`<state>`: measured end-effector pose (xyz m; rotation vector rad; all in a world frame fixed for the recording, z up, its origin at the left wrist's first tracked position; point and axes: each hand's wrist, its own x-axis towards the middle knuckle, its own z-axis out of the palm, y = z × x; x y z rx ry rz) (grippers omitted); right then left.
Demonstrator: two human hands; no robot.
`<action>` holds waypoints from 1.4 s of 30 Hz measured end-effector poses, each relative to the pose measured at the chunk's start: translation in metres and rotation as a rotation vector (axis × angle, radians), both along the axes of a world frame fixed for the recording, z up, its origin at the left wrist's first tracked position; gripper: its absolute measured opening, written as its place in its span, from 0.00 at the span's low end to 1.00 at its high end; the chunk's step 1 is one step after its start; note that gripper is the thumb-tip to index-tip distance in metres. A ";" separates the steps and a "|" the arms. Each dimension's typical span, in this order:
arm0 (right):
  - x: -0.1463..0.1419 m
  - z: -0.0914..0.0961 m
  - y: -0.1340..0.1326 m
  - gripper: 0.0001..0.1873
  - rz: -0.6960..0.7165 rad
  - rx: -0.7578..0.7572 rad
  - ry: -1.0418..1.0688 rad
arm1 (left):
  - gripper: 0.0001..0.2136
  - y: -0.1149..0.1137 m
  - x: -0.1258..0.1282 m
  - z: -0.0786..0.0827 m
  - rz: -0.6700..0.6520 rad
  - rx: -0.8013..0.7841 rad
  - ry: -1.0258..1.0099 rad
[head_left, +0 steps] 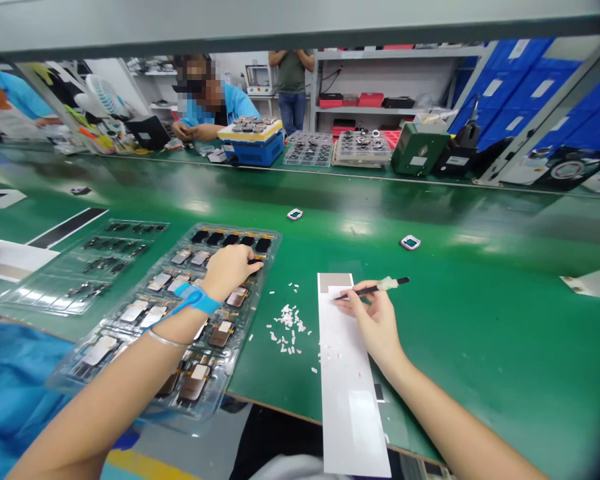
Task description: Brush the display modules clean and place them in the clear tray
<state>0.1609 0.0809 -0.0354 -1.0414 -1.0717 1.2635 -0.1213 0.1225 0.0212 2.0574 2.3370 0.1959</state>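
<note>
My left hand (230,270), with a blue band and a thin bangle at the wrist, reaches over a clear plastic tray (273,267). Its fingertips close on a small dark screen part (255,263) in the tray's right column. More flat screen modules (194,382), some with white or brown faces, fill the pockets. In my right hand (375,313) is a pair of black tweezers (367,291) with a pale wrap near the back end. Their tip points at the upper part of a long white sheet of film (347,373), which bears small pinkish marks.
Small white scraps (289,319) lie between tray and sheet. Two small framed parts, one nearer (411,242) and one farther (295,214), rest on the green bench (480,320). Another clear tray (87,267) is at left. A co-worker (220,100) sits opposite, behind a blue box (255,150).
</note>
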 end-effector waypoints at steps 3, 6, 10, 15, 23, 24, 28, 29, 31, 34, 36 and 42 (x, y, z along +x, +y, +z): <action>0.001 0.000 -0.001 0.22 0.013 0.032 -0.017 | 0.08 0.005 0.006 0.006 0.035 -0.003 0.004; 0.000 0.002 -0.003 0.19 0.018 0.085 -0.028 | 0.08 -0.005 0.010 0.017 0.019 0.011 -0.056; 0.002 0.011 -0.010 0.11 0.041 0.197 -0.053 | 0.09 -0.057 0.030 0.026 -0.159 -0.065 -0.271; 0.008 0.031 -0.030 0.06 0.151 0.524 -0.297 | 0.09 -0.134 0.090 0.014 -0.264 0.031 -0.857; 0.008 0.037 -0.042 0.09 0.070 0.957 -0.711 | 0.04 -0.123 0.133 -0.024 -0.297 0.179 -1.108; 0.008 0.036 -0.040 0.08 0.055 0.954 -0.734 | 0.05 -0.119 0.133 -0.027 -0.301 0.185 -1.122; 0.011 0.035 -0.035 0.07 0.048 0.955 -0.806 | 0.05 -0.115 0.131 -0.032 -0.291 0.206 -1.155; 0.012 0.035 -0.034 0.07 0.061 0.953 -0.817 | 0.06 -0.115 0.131 -0.033 -0.284 0.211 -1.152; 0.013 0.035 -0.033 0.07 0.096 0.936 -0.833 | 0.05 -0.116 0.130 -0.035 -0.276 0.219 -1.132; 0.014 0.036 -0.033 0.06 0.150 0.903 -0.872 | 0.05 -0.116 0.128 -0.037 -0.275 0.220 -1.074; 0.013 0.036 -0.033 0.06 0.175 0.884 -0.934 | 0.05 -0.115 0.127 -0.037 -0.275 0.204 -1.034; 0.012 0.033 -0.027 0.07 0.168 0.640 -0.884 | 0.06 -0.115 0.128 -0.038 -0.215 0.119 -1.102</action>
